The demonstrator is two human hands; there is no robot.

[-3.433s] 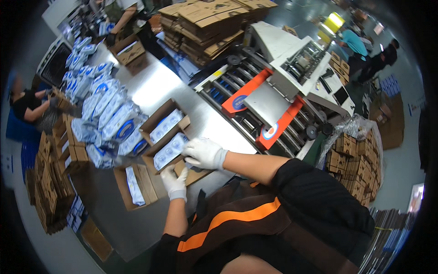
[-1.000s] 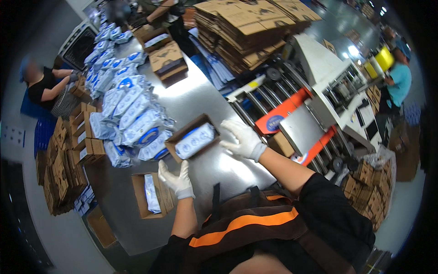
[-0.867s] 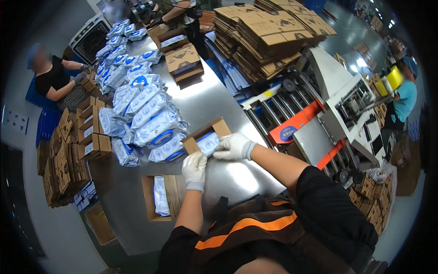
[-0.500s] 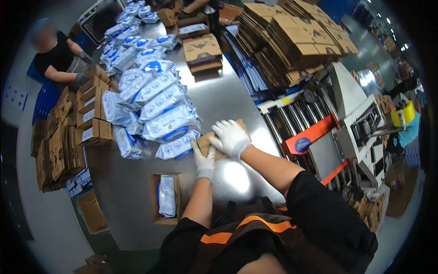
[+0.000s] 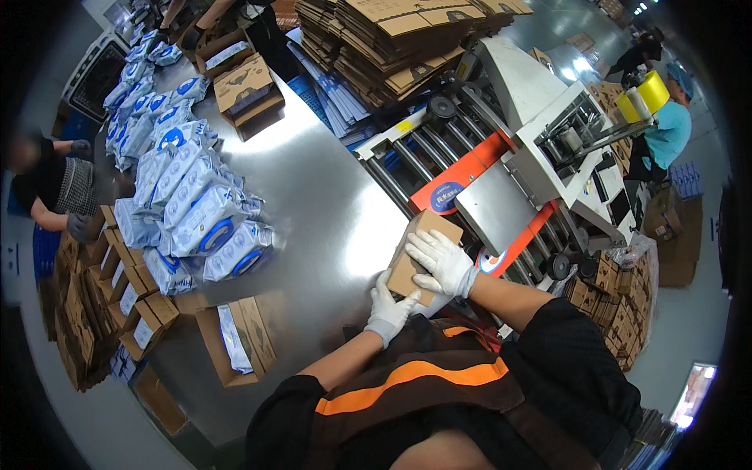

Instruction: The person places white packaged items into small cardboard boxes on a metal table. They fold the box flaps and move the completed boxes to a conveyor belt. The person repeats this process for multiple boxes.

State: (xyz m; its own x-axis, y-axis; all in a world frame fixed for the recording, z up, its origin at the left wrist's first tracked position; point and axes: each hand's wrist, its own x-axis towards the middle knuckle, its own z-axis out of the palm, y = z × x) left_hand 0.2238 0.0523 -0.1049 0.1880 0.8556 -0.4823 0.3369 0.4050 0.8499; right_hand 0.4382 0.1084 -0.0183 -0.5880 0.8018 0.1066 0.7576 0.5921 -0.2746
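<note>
A small closed cardboard box is between my two hands at the table's right edge, beside the roller machine. My left hand, in a white glove, grips its near left side. My right hand, also gloved, lies over its top and right side with the fingers bent across the edge. Left of my hands, an open cardboard box holds a blue and white soft pack. Beyond it, many similar soft packs are heaped on the metal table.
The roller machine with orange-red rails and a yellow tape roll stands at the right. Flattened cartons are stacked at the back. Another closed box stands on the table. A co-worker is at the left by open boxes.
Both hands have moved the cardboard box to the right and nearer me, from beside the soft packs to the roller machine. My view has turned to the right.
</note>
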